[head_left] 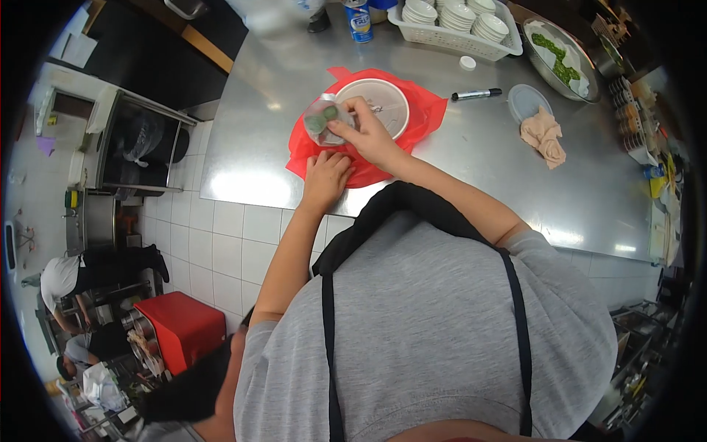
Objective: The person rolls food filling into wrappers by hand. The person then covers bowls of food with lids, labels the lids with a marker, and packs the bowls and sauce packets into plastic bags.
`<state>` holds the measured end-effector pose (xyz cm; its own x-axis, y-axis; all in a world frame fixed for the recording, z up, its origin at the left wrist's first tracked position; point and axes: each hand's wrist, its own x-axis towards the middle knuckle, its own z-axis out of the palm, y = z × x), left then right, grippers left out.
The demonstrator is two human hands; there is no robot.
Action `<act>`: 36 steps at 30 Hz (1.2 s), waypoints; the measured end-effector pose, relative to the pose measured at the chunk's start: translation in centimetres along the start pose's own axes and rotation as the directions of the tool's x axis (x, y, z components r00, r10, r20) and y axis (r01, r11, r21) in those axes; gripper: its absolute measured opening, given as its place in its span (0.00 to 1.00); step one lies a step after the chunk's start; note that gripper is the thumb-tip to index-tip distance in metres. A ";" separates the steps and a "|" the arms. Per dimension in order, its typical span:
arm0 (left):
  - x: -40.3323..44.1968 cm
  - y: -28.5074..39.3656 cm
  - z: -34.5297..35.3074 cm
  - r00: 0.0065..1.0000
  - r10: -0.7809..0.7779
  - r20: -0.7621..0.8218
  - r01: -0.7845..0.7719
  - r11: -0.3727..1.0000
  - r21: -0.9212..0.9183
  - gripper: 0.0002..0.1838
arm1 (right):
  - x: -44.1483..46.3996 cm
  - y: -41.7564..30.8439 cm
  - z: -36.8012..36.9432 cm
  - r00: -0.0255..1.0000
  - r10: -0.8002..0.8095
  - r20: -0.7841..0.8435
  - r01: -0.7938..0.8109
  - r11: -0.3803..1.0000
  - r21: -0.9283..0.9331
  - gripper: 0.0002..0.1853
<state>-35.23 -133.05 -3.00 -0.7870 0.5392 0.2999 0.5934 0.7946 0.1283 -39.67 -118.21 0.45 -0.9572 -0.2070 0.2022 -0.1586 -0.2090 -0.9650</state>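
Note:
A round white container with a pale lid [387,103] sits on a spread red plastic bag [423,103] on the steel table. My right hand [368,132] grips a small clear bag with green contents [321,121] over the container's left side, fingers closed on it. Just below, my left hand [328,175] rests on the red bag's near edge, its fingers bent and close together. Whether those fingers pinch the red plastic is too small to tell.
On the steel table [471,177] are a marker [476,94], a round lid [529,102], a crumpled cloth [543,136], a blue can [359,20], a basket of small dishes [449,37] and a bowl of greens [563,62]. Other people are at the lower left.

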 end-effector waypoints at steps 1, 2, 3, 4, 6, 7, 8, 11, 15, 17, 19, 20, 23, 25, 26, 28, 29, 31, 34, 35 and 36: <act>-0.2 -0.1 -0.4 0.995 -0.063 0.081 0.068 0.996 -0.056 0.11 | 0.1 0.9 -0.3 0.973 -0.231 -0.005 0.226 0.957 -0.182 0.15; -0.2 0.0 -0.9 0.979 -0.121 0.163 0.140 0.984 -0.107 0.12 | 0.3 0.6 -0.5 0.973 -0.231 0.006 0.228 0.957 -0.181 0.15; -0.4 0.1 -1.5 0.978 -0.130 0.163 0.149 0.983 -0.108 0.12 | 0.2 0.2 -0.6 0.970 -0.242 -0.030 0.231 0.950 -0.209 0.15; -0.6 0.2 -2.1 0.921 -0.264 0.286 0.305 0.946 -0.112 0.13 | 0.1 0.0 -0.7 0.965 -0.252 -0.070 0.230 0.944 -0.236 0.14; -0.7 -0.4 -2.4 0.834 -0.383 0.397 0.452 0.887 -0.096 0.15 | 0.7 0.4 -1.1 0.937 -0.349 -0.029 0.318 0.883 -0.345 0.14; -1.1 -1.4 -2.2 0.830 -0.449 0.331 0.514 0.847 -0.139 0.17 | 0.8 0.7 -1.3 0.933 -0.360 -0.008 0.334 0.875 -0.351 0.14; -1.2 -2.0 -2.0 0.814 -0.515 0.267 0.568 0.801 -0.189 0.19 | 0.8 0.7 -1.4 0.929 -0.369 0.013 0.350 0.866 -0.357 0.14; 0.7 -0.8 -5.1 0.856 -0.452 0.250 0.485 0.870 -0.090 0.16 | 0.9 0.2 -2.0 0.908 -0.419 -0.001 0.368 0.799 -0.476 0.14; 1.2 -2.2 -2.5 0.976 -0.216 -0.007 0.202 0.922 -0.329 0.21 | -0.6 -1.0 0.6 0.917 -0.388 0.092 0.398 0.902 -0.167 0.14; 0.9 -3.3 -1.6 0.952 -0.291 -0.092 0.172 0.760 -0.627 0.23 | -1.4 0.0 1.5 0.951 -0.275 0.139 0.294 0.945 -0.145 0.15; 1.0 -4.3 -3.0 0.972 -0.207 0.112 0.228 0.947 -0.228 0.28 | -1.9 1.7 1.6 0.960 -0.176 0.216 0.205 0.971 -0.120 0.15; 1.1 -4.9 -3.6 0.916 -0.249 0.316 0.210 0.966 0.152 0.33 | -2.1 2.1 1.2 0.961 -0.178 0.211 0.207 0.971 -0.123 0.15; 0.2 -7.0 -2.3 0.934 -0.246 0.259 0.212 0.965 0.152 0.34 | -3.0 2.5 0.0 0.952 -0.066 0.300 0.207 0.858 -0.470 0.17; 0.0 -7.1 -2.9 0.925 -0.248 0.287 0.254 0.967 0.014 0.30 | -3.0 2.2 0.1 0.972 -0.010 0.234 0.127 0.862 -0.491 0.17; -0.3 -6.8 -3.1 0.926 -0.247 0.287 0.254 0.967 0.013 0.30 | -2.9 2.1 0.2 0.986 0.045 0.163 0.044 0.863 -0.503 0.18; -1.5 -5.8 -3.5 0.952 -0.174 0.252 0.199 0.977 -0.075 0.25 | -3.0 2.7 -0.3 0.997 -0.009 0.081 0.053 0.830 -0.556 0.18; -2.2 -5.2 -3.5 0.966 -0.111 0.232 0.126 0.991 -0.050 0.22 | -3.1 3.1 -0.5 0.998 -0.067 0.005 0.056 0.793 -0.606 0.19; -3.4 -4.1 -3.4 0.977 -0.084 0.196 0.101 0.992 -0.075 0.22 | -3.0 3.9 -1.3 0.995 -0.013 -0.097 -0.043 0.831 -0.555 0.19; -4.8 -3.0 -3.4 1.000 -0.017 0.010 0.018 0.994 -0.104 0.18 | -2.7 4.8 -1.9 0.970 0.136 -0.199 -0.212 0.873 -0.439 0.20; -5.4 -2.2 -3.4 0.995 -0.048 -0.085 0.034 0.987 -0.159 0.16 | -2.8 4.3 -1.7 0.968 0.132 -0.213 -0.221 0.852 -0.474 0.20; -6.1 -1.3 -3.3 0.980 -0.083 -0.179 0.043 0.976 -0.215 0.14 | -2.9 3.8 -1.7 0.966 0.126 -0.227 -0.228 0.830 -0.509 0.20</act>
<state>-30.62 -138.33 -1.86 -0.7903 0.4128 0.4527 0.5813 0.7385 0.3415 -37.93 -116.76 -4.08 -0.9993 -0.0090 0.0356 -0.0364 0.3608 -0.9319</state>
